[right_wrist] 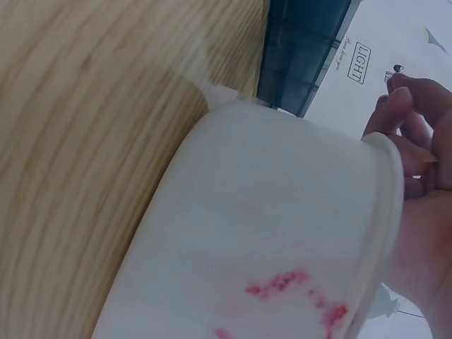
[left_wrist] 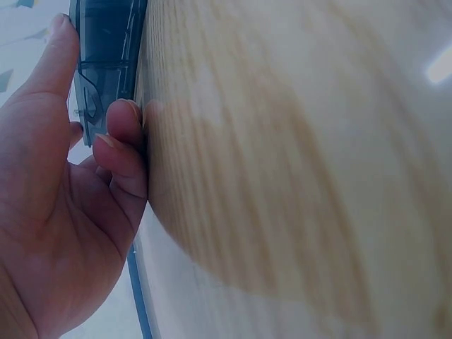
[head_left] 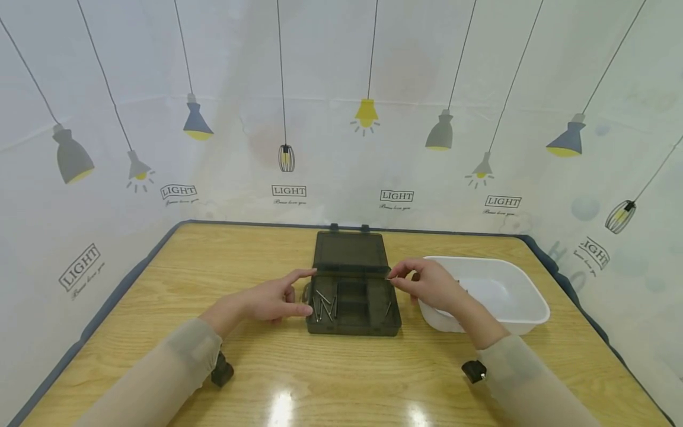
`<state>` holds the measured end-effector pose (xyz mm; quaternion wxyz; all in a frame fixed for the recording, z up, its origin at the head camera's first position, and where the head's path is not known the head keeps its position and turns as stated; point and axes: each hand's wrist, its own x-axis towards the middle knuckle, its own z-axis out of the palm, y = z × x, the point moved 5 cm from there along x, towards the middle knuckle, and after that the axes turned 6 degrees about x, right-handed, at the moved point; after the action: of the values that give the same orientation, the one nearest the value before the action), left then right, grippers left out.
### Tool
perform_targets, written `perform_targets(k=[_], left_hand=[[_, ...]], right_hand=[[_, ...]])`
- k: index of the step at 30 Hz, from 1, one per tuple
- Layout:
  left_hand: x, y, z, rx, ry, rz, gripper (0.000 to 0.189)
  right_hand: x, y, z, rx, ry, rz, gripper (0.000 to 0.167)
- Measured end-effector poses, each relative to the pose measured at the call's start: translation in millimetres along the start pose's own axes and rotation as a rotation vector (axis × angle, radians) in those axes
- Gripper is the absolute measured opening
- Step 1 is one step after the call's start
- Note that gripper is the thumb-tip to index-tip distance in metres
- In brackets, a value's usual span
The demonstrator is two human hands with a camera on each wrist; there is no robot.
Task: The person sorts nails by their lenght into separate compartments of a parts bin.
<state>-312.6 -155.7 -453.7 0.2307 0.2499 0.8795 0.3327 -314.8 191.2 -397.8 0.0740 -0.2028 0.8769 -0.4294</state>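
Observation:
A dark see-through plastic organizer box [head_left: 352, 323] lies on the table with its lid [head_left: 349, 249] folded back. Several thin metal screws [head_left: 324, 308] lie in its left compartment, and another lies on the right. My left hand [head_left: 272, 298] is at the box's left side, index finger and thumb stretched to its edge. In the left wrist view, the other fingers curl loosely beside the box [left_wrist: 109, 53]. Over the box's right edge, my right hand [head_left: 429, 284] pinches a small screw, whose round head [right_wrist: 398, 68] shows at the fingertips in the right wrist view.
Under my right forearm, to the right of the box, stands a white plastic tub [head_left: 509, 296] with a few small dark pieces inside. Red marks [right_wrist: 282, 281] show on its outer wall. A pale cloth printed with lamps [head_left: 341, 172] hangs behind the wooden table [head_left: 341, 373].

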Motion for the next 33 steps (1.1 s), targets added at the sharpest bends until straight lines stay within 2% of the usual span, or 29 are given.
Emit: perform_targets(k=[7, 13, 16, 24, 33], left_hand=[[2.2, -4.3, 0.9, 0.014, 0.004, -0.003, 0.095], [2.8, -5.8, 1.0, 0.003, 0.006, -0.001, 0.095], [2.8, -5.9, 1.1, 0.002, 0.008, 0.0, 0.095], [2.7, -6.5, 2.3, -0.006, 0.007, 0.002, 0.096], [3.2, -5.8, 1.7, -0.008, 0.008, 0.005, 0.095]], right_hand=[[2.7, -3, 5, -0.058, 0.001, -0.017, 0.015], [4.5, -8, 9, -0.149, 0.0, -0.088, 0.013], [4.5, -9, 11, -0.162, -0.009, -0.095, 0.014], [1.5, -6, 6, -0.131, 0.008, -0.059, 0.019], [-10.0, 10, -20, -0.095, 0.055, 0.022, 0.021]])
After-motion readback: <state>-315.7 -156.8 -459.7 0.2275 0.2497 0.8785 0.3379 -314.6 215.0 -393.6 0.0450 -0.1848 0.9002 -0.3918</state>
